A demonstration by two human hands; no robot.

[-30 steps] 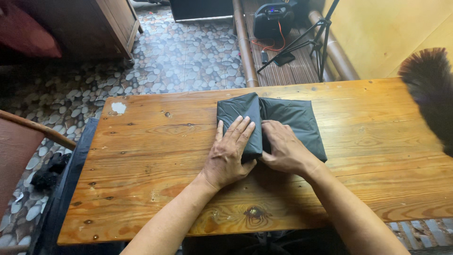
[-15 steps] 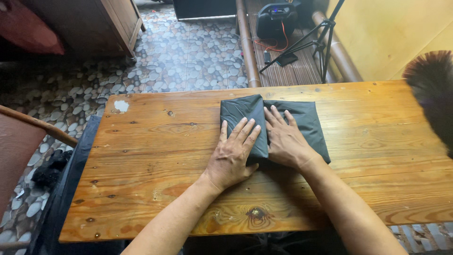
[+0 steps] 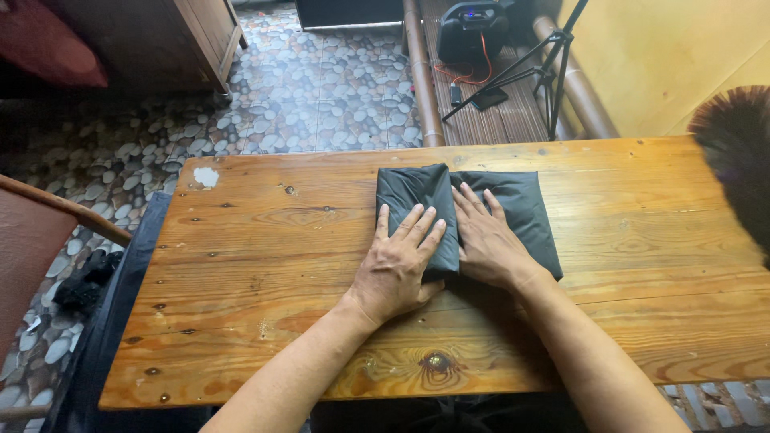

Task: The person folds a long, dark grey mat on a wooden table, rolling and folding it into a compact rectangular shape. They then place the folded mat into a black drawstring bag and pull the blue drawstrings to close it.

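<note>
- the dark grey folded cloth [image 3: 513, 204] is lying flat on the wooden table, toward its far edge
- it's sitting as a neat rectangle, with the left flap doubled over on top, looking a bit puffier than the right half

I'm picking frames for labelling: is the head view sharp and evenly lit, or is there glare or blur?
Head view: both hands, left and right, and the dark cloth are sharp; soft daylight, faint sheen on the table; the dark brush at the right edge is blurred; slight wide-angle bending at the edges.
</note>
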